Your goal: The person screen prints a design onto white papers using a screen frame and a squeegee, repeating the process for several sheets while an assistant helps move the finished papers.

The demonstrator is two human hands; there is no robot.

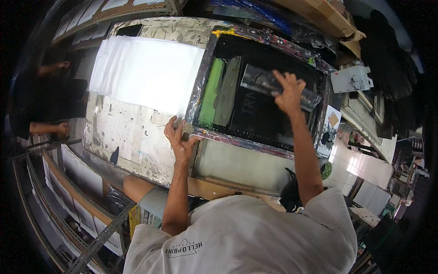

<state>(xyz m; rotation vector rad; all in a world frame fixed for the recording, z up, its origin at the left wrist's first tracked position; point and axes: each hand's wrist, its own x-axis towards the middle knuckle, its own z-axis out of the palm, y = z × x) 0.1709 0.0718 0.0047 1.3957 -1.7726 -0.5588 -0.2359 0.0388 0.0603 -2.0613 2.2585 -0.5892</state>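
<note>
A screen printing frame (198, 98), its edges caked with dark ink, lies on a paint-stained table (137, 121). Black ink covers most of its mesh, with green and grey bands toward the left. My right hand (289, 93) grips a wide ink-smeared squeegee (258, 78), which lies aslant across the right half of the mesh. At the frame's near left corner, my left hand (180, 140) holds on, thumb along the near edge and fingers around the left side. White sheets (155, 71) are spread on the table just left of the frame.
Another person's hand (62, 128) shows at the far left. Metal racks with sheets (82, 171) stand at lower left. A stained white plastic container (351, 79) sits beyond the frame's right corner. Cardboard (319, 16) and blue plastic (255, 13) lie along the far side.
</note>
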